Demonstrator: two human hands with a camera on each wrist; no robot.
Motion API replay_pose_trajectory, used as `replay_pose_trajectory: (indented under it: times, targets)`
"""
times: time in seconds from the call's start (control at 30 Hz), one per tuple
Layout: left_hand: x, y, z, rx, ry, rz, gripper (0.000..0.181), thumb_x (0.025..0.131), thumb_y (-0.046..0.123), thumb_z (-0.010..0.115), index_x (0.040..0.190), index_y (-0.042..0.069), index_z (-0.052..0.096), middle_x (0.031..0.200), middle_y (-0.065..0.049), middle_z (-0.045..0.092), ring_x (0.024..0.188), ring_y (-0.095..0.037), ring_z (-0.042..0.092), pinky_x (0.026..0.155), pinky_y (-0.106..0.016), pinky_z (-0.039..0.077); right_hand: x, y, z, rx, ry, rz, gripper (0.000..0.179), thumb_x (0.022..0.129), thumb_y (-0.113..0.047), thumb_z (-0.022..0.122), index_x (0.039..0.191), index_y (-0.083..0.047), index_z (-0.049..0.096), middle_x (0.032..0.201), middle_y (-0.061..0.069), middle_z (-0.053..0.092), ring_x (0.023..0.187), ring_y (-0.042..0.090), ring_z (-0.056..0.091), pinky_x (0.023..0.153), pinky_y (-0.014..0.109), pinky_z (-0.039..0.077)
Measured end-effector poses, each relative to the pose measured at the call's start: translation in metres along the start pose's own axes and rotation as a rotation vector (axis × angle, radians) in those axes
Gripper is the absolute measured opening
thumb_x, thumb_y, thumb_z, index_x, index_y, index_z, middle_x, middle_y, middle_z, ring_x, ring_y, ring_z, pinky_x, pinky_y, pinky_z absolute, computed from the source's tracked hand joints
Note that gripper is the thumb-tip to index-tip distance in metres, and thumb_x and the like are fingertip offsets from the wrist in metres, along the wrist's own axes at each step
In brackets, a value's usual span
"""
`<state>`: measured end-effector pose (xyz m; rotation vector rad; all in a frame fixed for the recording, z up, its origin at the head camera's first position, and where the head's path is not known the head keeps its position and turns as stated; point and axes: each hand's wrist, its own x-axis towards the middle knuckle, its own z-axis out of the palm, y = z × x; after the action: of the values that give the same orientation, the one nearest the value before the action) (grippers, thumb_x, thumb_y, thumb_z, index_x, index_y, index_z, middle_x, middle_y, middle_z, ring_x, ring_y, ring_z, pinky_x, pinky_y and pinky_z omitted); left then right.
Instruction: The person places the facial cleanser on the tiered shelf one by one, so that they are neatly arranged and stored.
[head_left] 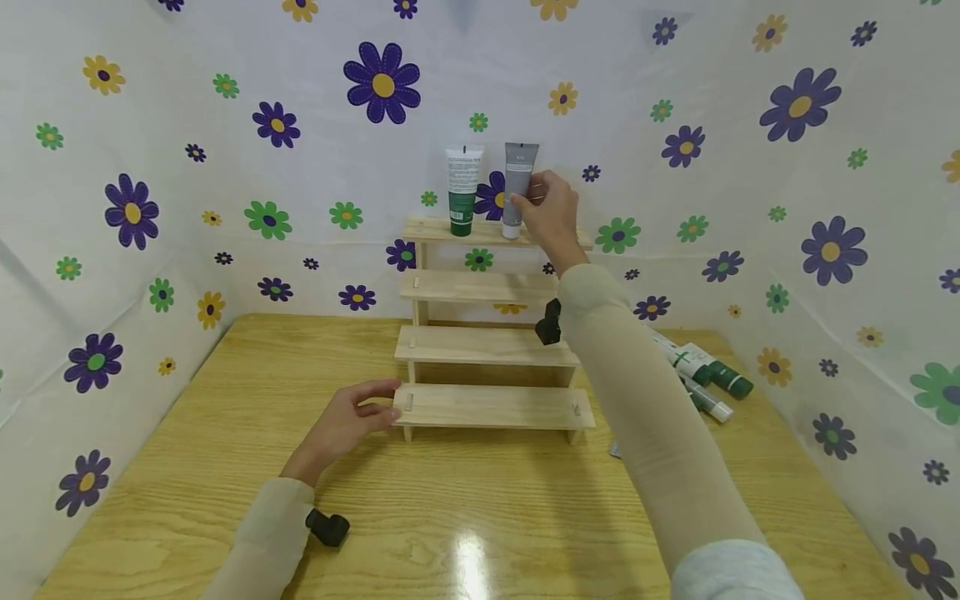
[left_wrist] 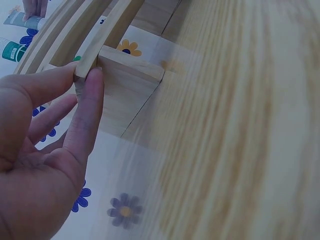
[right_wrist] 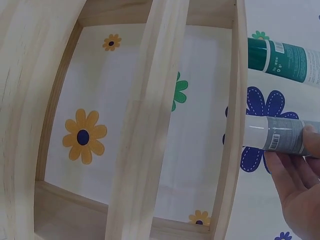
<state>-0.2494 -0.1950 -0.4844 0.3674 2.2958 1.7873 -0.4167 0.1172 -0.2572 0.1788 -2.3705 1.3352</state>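
My right hand (head_left: 552,212) holds a grey squeeze tube (head_left: 517,187) with a white cap, thumb on one side and fingers on the other. The tube stands cap-down at the top tier of a wooden stepped rack (head_left: 495,406). To its left on that tier stands a white and green tube (head_left: 462,192), also cap-down. At the lowest tier, my left hand (head_left: 352,421) pinches the board's left end between thumb and finger; the left wrist view shows this hand (left_wrist: 55,130) on the board's corner. In the right wrist view the grey tube's white cap (right_wrist: 256,131) is right at the top board's edge.
Several more tubes (head_left: 705,371) lie in a pile on the wooden table (head_left: 225,467) right of the rack, partly behind my right forearm. A white cloth (head_left: 315,150) with printed flowers hangs behind and along both sides. The rack's middle tiers (head_left: 480,286) hold nothing.
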Motion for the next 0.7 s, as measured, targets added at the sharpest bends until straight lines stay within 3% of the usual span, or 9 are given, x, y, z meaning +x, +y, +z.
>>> replay_pose_trajectory:
  times: [0.7]
  targets:
    - [-0.0009, 0.0016, 0.0003, 0.006, 0.002, -0.011, 0.058, 0.098, 0.02, 0.072, 0.151, 0.008, 0.051, 0.154, -0.02, 0.05, 0.115, -0.023, 0.069, 0.091, -0.031, 0.063, -0.0014, 0.0053, 0.0007, 0.019, 0.003, -0.015, 0.035, 0.101, -0.014, 0.067, 0.132, 0.0, 0.059, 0.13, 0.019, 0.069, 0.115, 0.029, 0.069, 0.102, 0.033, 0.057]
